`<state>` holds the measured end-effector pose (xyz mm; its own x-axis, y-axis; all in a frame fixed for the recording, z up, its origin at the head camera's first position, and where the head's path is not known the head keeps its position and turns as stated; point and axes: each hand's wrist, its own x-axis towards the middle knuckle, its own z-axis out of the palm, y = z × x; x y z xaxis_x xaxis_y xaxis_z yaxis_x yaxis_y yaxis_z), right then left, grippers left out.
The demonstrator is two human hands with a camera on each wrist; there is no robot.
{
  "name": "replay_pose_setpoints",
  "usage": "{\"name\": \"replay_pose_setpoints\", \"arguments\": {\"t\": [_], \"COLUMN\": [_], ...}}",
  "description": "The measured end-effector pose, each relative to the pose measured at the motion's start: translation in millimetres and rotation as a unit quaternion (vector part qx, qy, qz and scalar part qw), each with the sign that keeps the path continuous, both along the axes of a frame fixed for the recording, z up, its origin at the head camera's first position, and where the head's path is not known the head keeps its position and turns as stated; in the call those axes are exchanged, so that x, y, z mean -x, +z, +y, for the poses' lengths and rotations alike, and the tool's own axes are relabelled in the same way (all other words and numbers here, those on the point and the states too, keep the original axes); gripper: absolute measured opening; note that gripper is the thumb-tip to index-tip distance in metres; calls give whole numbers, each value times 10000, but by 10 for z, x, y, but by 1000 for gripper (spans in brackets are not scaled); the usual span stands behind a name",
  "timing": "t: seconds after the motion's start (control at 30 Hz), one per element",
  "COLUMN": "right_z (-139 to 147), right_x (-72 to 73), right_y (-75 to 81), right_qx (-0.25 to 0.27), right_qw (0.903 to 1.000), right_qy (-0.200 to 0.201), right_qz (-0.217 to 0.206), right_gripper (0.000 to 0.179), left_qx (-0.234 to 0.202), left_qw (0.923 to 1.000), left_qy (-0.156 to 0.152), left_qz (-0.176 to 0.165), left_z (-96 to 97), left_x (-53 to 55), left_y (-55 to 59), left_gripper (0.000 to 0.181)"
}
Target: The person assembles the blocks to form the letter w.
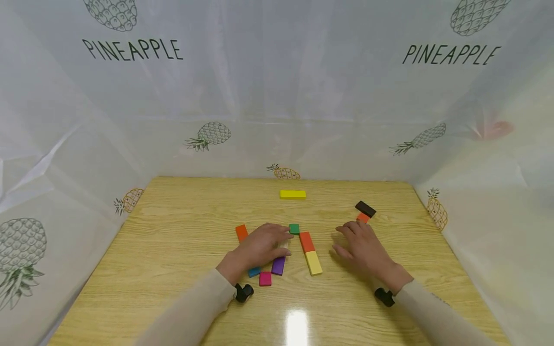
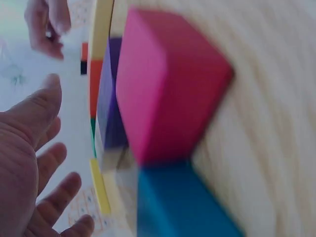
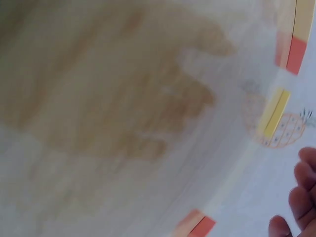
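My left hand (image 1: 261, 244) hovers over a group of coloured blocks at the table's middle, fingers apart and holding nothing in the left wrist view. Under its thumb and fingertips a whitish block (image 1: 283, 245) shows partly, in line with a purple block (image 1: 278, 265). A magenta block (image 2: 168, 84) touches a blue block (image 2: 177, 202) at one corner. Beyond the fingertips lies a green block (image 1: 294, 229); an orange block (image 1: 242, 233) is partly hidden behind the hand. My right hand (image 1: 365, 247), loosely bent and without a block, is right of a red block (image 1: 307, 241) and a pale yellow block (image 1: 313, 263) laid end to end.
Near the table's back edge lies a bright yellow block (image 1: 293, 194). A black block (image 1: 365, 209) and a small orange block (image 1: 362, 218) sit just beyond the right hand. Pineapple-printed sheeting (image 1: 277, 86) surrounds the wooden table (image 1: 173, 230) at the back and sides.
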<state>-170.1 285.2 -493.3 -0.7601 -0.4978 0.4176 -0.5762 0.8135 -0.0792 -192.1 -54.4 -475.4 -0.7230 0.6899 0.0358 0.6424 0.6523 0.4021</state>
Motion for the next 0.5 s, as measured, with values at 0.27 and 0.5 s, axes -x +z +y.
{"name": "replay_pose_setpoints", "arguments": {"t": [0.27, 0.5], "right_z": [212, 368], "right_x": [108, 197], "right_y": [10, 28], "right_qx": [-46, -53], "right_qw": [9979, 9953], "right_qy": [-627, -928], "right_qz": [-135, -272], "right_gripper": [48, 46], "left_qx": [59, 326], "left_qw": [9980, 9955], "left_qy": [-81, 2], "left_qz": [628, 893], "left_z": [358, 603], "left_x": [-135, -205], "left_y": [-52, -87], "left_gripper": [47, 45]}}
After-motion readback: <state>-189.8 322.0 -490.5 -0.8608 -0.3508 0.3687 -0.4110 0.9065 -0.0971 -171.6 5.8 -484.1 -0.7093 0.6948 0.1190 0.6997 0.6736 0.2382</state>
